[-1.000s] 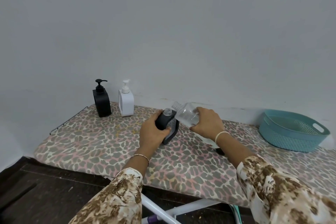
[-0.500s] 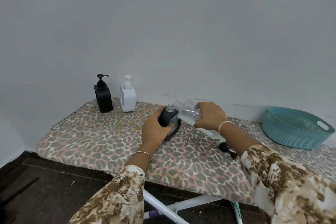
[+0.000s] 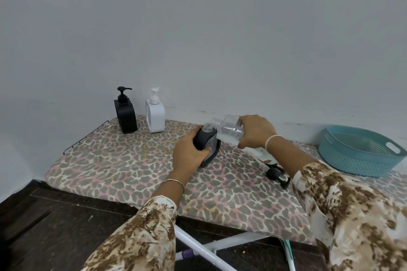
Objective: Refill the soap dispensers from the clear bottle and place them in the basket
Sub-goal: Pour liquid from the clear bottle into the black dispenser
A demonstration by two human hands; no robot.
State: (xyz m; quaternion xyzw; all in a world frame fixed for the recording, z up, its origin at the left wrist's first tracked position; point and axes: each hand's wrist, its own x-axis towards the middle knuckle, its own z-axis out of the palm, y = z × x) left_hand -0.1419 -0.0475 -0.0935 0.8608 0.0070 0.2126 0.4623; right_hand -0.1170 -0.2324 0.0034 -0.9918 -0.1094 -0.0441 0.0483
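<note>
Barely shifted, the clear bottle (image 3: 231, 130) gripped by the right hand (image 3: 255, 132) needs its mouth raised over the open dispenser (image 3: 203, 138), which the left hand (image 3: 189, 154) holds steady.

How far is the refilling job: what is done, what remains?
Done: one pump lies removed. In hand: left hand grips the open dispenser, right hand holds the clear bottle tilted beside its neck. Left: black dispenser and white dispenser stand capped; basket holds none.

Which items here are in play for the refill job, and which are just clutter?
In play: clear bottle (right hand), open black dispenser (left hand), capped black dispenser, white dispenser, loose pump, basket.
Just there: ironing board, its wire rest.
</note>
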